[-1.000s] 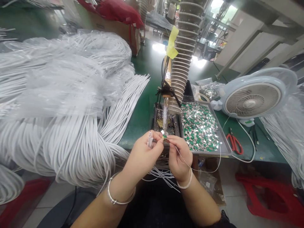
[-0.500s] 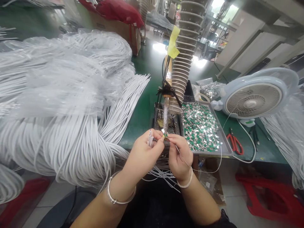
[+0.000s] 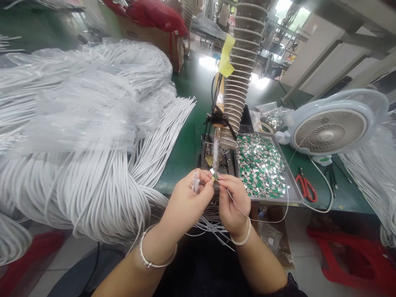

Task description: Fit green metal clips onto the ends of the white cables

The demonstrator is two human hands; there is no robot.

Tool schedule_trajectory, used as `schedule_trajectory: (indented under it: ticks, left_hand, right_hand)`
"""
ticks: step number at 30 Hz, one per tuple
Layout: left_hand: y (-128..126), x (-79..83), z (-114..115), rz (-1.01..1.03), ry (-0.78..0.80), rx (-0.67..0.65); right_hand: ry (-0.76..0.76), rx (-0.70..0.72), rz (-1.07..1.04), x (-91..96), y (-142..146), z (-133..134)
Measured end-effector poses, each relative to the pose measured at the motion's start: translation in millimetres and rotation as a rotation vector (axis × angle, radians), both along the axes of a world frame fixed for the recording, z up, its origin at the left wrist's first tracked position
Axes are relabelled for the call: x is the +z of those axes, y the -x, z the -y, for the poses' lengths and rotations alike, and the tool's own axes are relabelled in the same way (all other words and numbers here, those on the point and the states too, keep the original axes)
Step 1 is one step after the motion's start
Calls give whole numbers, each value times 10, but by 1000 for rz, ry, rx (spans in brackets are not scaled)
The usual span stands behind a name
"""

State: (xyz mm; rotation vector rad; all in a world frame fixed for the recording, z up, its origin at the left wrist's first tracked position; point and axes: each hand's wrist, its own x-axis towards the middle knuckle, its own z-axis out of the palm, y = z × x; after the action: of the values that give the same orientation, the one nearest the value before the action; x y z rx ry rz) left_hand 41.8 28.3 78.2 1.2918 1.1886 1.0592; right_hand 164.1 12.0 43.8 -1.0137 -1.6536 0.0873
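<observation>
My left hand is closed around several white cables, whose cut ends poke up between the fingers. At its fingertips sits a small metal connector with a green board, right under the tip of an upright soldering iron. My right hand pinches a thin solder wire close to that tip; the wire loops away to the right. Fingers hide the exact point where wire, connector and iron meet.
Large bundles of white cable cover the left side. To the right are a tray heaped with small green-and-silver connectors, red-handled cutters and a fan. A ribbed exhaust hose hangs behind the iron.
Both hands stay nearly where they were at the iron's tip. My right hand has shifted very slightly left, and the solder wire's loop has moved a little with it.
</observation>
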Motion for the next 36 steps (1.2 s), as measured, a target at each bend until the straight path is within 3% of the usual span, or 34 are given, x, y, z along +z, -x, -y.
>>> schedule_trajectory:
  ticks: [9,13,16,19,23,27,31,36]
  left_hand:
    - [16,-185,94,12,-2,-73]
    - [31,-282,193,-26,-87,-184]
    - [41,-322,269,-70,-105,-280]
    - [53,-335,317,-112,-144,-318]
    - [82,-363,324,-159,-98,-271]
    - [89,-415,283,-65,87,-229]
    - [73,-462,245,149,209,-235]
    - [65,-547,237,415,254,-245]
  right_hand:
    - [106,34,-26,-77,-41,123]
    - [193,-27,-316,-162,-53,187]
    - [328,36,-563,-171,-80,222]
    - [361,59,-638,-126,-154,253]
    - [283,-124,-446,-24,-351,246]
    - [298,-362,17,71,-624,105]
    - [471,-481,311,107,-831,-95]
    - [663,-500,583,119,-880,-263]
